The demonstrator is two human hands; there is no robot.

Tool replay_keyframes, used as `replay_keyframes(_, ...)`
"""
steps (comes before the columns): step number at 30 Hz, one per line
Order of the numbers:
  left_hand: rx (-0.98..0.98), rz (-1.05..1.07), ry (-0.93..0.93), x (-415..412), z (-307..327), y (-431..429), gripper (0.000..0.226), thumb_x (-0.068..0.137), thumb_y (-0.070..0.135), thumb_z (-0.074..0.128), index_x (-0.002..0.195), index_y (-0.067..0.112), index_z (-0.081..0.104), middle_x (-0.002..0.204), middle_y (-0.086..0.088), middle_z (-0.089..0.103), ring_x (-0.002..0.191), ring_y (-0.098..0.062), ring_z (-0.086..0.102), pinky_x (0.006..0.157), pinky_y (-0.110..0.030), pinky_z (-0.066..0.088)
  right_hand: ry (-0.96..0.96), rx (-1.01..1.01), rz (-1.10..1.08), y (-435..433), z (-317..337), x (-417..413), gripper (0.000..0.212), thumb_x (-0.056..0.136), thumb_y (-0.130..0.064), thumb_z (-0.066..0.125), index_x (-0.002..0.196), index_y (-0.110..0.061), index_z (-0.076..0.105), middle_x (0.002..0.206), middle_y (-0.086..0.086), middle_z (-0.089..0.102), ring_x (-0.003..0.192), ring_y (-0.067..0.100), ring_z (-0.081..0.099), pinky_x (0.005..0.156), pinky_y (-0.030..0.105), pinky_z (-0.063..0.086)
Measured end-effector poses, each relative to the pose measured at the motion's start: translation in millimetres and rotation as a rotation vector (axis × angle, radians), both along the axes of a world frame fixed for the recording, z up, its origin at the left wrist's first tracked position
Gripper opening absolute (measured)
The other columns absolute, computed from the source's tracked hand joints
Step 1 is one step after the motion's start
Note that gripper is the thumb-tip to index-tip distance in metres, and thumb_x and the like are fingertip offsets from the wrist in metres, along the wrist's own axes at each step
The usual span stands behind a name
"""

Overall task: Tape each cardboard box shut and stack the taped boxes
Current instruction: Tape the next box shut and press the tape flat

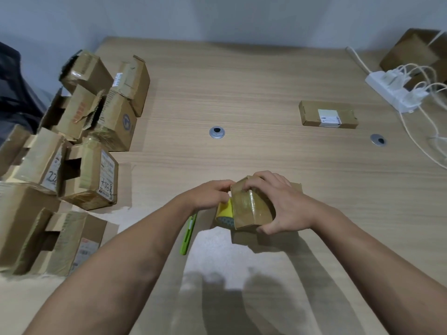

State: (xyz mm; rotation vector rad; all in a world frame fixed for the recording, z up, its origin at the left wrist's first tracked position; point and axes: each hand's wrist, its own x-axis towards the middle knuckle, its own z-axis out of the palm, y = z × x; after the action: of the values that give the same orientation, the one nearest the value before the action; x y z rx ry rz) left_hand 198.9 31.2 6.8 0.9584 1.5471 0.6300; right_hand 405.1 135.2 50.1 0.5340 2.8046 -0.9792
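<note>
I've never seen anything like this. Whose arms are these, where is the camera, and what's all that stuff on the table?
There is no machine here. These are a person's bare arms, filmed by one wide camera worn on the head and looking down. The right hand grips a small box with tape already across it. The left hand curls at that box's edge, just above a yellow-cored tape roll; what exactly it pinches is hidden. On the table lie a green cutter, a heap of boxes at the left, several with open flaps, a flat box farther off, and a white power strip with cables.
</note>
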Motion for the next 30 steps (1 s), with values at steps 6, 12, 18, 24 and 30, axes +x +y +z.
replay_keyframes(6,-0.069,-0.094,-0.058,-2.2,-10.4,0.0,0.043,0.073,0.025,0.062,0.115,0.027,0.07,0.11,0.009,0.071,0.106,-0.012,0.063,0.092,-0.029,0.049,0.006,0.019,-0.026,0.7,0.6,4.0,0.09,0.056,-0.049,0.077,0.132,-0.054,0.03,0.129,-0.014,0.031,0.125,0.013,0.031,0.115,0.033,0.02)
replay_keyframes(12,-0.022,-0.039,0.007,-6.2,-15.5,-6.5,0.023,0.09,0.019,0.067,0.112,0.027,0.07,0.114,0.002,0.065,0.102,-0.019,0.061,0.097,-0.041,0.048,-0.001,0.011,-0.037,0.0,-0.9,10.8,0.088,0.056,-0.052,0.076,0.128,-0.058,0.026,0.129,-0.014,0.029,0.126,0.013,0.029,0.115,0.034,0.021)
replay_keyframes(18,0.01,0.06,-0.038,-2.9,-7.3,-12.3,0.004,0.087,0.019,0.071,0.087,0.022,0.074,0.091,0.001,0.069,0.09,-0.018,0.062,0.087,-0.037,0.051,0.04,-0.002,-0.042,-1.5,1.6,14.4,0.088,0.056,-0.05,0.076,0.129,-0.054,0.027,0.13,-0.014,0.029,0.125,0.011,0.027,0.113,0.03,0.021)
replay_keyframes(24,0.003,0.22,0.063,1.2,-13.2,-31.4,0.017,0.097,0.011,0.062,0.087,0.019,0.072,0.096,0.002,0.067,0.09,-0.016,0.058,0.079,-0.028,0.047,0.083,0.01,-0.082,10.1,9.0,25.6,0.092,0.062,-0.046,0.082,0.137,-0.047,0.029,0.135,-0.011,0.028,0.124,0.008,0.026,0.106,0.025,0.019)
replay_keyframes(30,0.06,0.482,0.131,24.8,1.4,-39.4,0.014,0.095,0.015,0.065,0.086,0.018,0.075,0.087,0.003,0.069,0.08,-0.012,0.057,0.069,-0.026,0.044,-0.184,0.11,-0.119,5.7,-28.5,31.0,0.096,0.064,-0.06,0.077,0.142,-0.046,0.024,0.136,-0.004,0.032,0.131,0.022,0.03,0.118,0.047,0.02)
